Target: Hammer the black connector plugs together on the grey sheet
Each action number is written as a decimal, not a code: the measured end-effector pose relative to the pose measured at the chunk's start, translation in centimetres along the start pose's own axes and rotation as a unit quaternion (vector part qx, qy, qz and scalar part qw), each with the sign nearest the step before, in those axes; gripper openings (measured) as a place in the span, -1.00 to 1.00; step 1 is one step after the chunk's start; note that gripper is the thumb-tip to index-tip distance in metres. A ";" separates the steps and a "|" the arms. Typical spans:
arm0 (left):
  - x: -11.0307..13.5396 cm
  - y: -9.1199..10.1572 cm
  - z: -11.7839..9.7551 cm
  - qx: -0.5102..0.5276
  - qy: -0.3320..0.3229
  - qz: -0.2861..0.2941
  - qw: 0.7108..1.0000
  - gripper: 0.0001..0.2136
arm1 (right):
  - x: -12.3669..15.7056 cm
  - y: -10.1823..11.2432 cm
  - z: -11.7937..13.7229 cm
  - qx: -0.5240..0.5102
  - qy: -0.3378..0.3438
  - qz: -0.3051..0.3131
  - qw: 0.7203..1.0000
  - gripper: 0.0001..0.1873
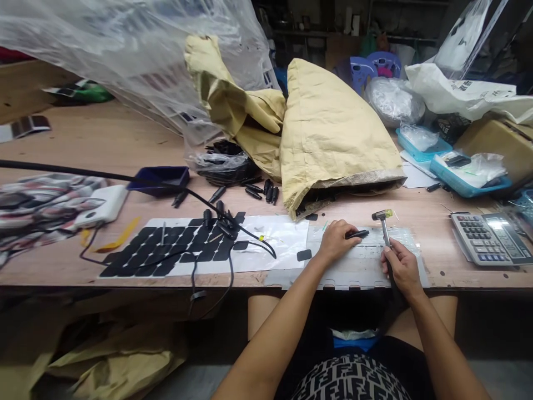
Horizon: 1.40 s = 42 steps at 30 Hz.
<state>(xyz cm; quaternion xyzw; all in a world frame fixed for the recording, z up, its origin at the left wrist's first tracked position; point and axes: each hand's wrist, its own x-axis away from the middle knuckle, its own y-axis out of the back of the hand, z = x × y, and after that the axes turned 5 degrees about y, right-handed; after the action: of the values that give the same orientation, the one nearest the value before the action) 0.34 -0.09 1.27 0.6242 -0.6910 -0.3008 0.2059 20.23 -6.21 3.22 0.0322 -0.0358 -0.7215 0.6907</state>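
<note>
And the left hand point(336, 240) has its grip pinching a slim black plastic-looking piece point(361, 234) over the clear sheet point(353, 276) on the table point(441, 278); the right hand's point(403, 268) grip wraps the hammer point(385, 230). A stray swing could catch fingers point(348, 228); the smooth, rounded piece might roll. Silvery shaft, yellowish hammer face!

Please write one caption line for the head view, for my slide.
Left hand holding a slim black piece, right hand gripping a silver-shafted, yellow-tipped hammer above a light-brown table.
</note>
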 end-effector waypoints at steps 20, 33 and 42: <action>-0.6 -0.5 0.4 0.025 0.030 0.003 0.999 -0.85 | 2.7 0.6 1.0 0.190 0.077 0.053 0.977 -0.43; -0.6 -0.5 0.4 0.029 0.025 0.011 0.999 -0.88 | 1.7 0.1 -0.2 -0.024 0.017 0.005 1.000 -0.48; 2.9 0.8 -1.1 0.167 -0.048 0.000 0.985 -0.83 | 1.2 0.3 0.3 -0.092 -0.008 -0.044 0.995 -0.55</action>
<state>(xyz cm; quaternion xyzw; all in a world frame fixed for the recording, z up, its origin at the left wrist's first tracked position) 0.10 -3.14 2.36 0.6345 -0.7409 -0.2105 0.0652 20.48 -7.44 3.56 -0.0356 0.0271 -0.7513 0.6584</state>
